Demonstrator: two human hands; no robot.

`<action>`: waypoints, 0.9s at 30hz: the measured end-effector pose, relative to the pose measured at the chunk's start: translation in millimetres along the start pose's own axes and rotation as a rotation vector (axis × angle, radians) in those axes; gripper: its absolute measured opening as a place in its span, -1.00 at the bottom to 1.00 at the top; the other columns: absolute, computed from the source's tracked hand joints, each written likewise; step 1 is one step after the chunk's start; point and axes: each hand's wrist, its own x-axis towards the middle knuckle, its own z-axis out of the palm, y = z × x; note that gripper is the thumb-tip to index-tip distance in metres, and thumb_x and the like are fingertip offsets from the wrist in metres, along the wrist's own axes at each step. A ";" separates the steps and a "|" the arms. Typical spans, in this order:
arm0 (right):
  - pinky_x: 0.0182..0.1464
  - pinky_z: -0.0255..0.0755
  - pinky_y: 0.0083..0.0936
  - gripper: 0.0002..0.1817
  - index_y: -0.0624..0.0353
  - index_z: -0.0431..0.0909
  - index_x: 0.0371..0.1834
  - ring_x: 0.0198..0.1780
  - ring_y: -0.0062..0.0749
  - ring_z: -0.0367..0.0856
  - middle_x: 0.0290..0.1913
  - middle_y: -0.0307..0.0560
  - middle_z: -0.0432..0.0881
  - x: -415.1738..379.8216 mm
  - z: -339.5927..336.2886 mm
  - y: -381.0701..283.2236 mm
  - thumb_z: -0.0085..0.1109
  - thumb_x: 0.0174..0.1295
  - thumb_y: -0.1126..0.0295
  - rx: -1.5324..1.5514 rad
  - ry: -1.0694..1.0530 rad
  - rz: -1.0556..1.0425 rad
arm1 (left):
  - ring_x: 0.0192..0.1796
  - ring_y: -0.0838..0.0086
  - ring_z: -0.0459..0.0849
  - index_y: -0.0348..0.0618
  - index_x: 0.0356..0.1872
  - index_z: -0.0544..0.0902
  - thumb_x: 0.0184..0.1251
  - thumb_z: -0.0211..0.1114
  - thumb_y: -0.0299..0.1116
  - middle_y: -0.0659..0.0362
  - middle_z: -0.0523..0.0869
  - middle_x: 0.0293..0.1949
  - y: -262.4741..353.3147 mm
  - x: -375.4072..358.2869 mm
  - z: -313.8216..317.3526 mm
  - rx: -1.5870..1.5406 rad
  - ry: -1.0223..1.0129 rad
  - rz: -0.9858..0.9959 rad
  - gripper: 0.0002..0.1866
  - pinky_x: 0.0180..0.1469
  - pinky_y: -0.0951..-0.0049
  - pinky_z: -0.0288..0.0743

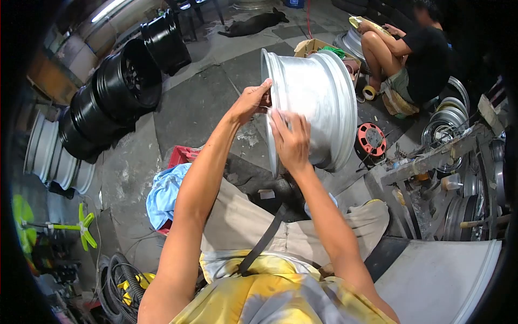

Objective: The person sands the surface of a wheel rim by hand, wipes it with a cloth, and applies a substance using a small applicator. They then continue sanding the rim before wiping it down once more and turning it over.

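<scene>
A bare silver wheel rim (310,102) stands on its side in front of my knees, its wide barrel facing me. My left hand (252,102) is closed on the rim's left lip, thumb on the edge and fingers curled inside. Against the same lip, just below it, my right hand (293,141) presses with its fingers bent and close together. A thin pale sliver shows near the right fingertips; what it is, I cannot make out. The rim's inner face is hidden from this side.
Black rims (116,81) line the left. A red crate (182,155) holds a blue cloth (164,194). A red reel (371,139) lies right of the rim. Another person (418,59) sits at upper right. A dark animal (253,25) lies at the back.
</scene>
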 end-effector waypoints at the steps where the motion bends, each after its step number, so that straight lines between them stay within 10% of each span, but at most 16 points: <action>1: 0.00 0.41 -0.21 -0.67 0.12 0.72 0.15 0.00 -0.19 0.58 -0.02 -0.16 0.62 16.8 3.3 0.0 0.31 0.35 0.32 0.003 -0.028 0.027 | -0.35 0.49 0.67 -0.03 -0.49 0.56 0.51 0.25 0.25 0.29 0.59 -0.48 -1.6 1.7 -2.4 0.011 0.010 0.002 -0.43 -0.08 0.20 0.76; 27: 0.00 0.35 -0.13 -0.70 0.21 0.71 0.14 -0.04 -0.12 0.55 -0.15 -0.01 0.52 10.5 11.3 -24.3 0.23 0.41 0.38 0.092 0.006 0.328 | -0.37 0.48 0.68 0.03 -0.53 0.53 0.55 0.22 0.21 0.28 0.63 -0.46 1.8 0.3 -5.8 -0.019 -0.055 -0.040 -0.46 -0.14 0.26 0.71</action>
